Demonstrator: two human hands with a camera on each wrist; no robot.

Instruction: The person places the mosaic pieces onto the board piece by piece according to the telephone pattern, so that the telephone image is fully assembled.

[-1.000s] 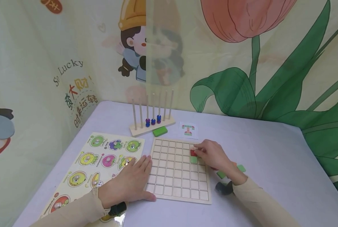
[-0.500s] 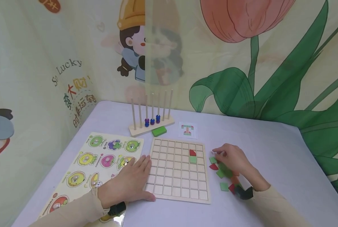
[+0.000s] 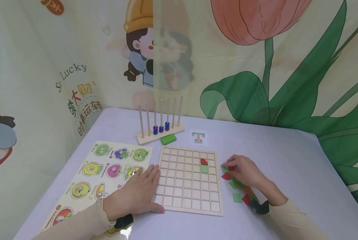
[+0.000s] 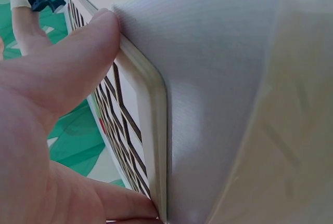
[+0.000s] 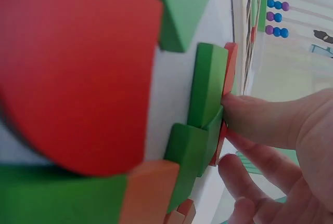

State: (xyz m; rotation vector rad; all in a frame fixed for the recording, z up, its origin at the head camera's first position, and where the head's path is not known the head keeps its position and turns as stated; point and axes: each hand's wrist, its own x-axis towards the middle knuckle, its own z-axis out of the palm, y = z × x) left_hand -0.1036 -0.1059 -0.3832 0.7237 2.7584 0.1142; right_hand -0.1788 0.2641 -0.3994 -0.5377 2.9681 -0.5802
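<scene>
My left hand [image 3: 138,191] lies flat at the left edge of a wooden grid board [image 3: 182,193], its thumb and fingertips on the rim. On the board are a red quarter-round block [image 3: 204,161] and, directly below it, a green square block [image 3: 204,169]. Right of the board, my right hand [image 3: 246,171] bends over a pile of blocks. Its thumb and fingers pinch a red block [image 5: 221,143] in the pile. A green block [image 3: 225,169] lies at those fingertips, and a red quarter-round block [image 3: 226,176] just below.
A fruit puzzle board [image 3: 91,181] lies partly under my left arm. Behind the grid stand a peg rack [image 3: 179,128] with beads, a long green block [image 3: 168,139] and a pattern card [image 3: 199,137]. More blocks, including a green square [image 3: 237,197], lie beside my right wrist.
My right hand has left the red block on the grid and moved right to the loose blocks, where its fingers have closed in. My left hand stays put.
</scene>
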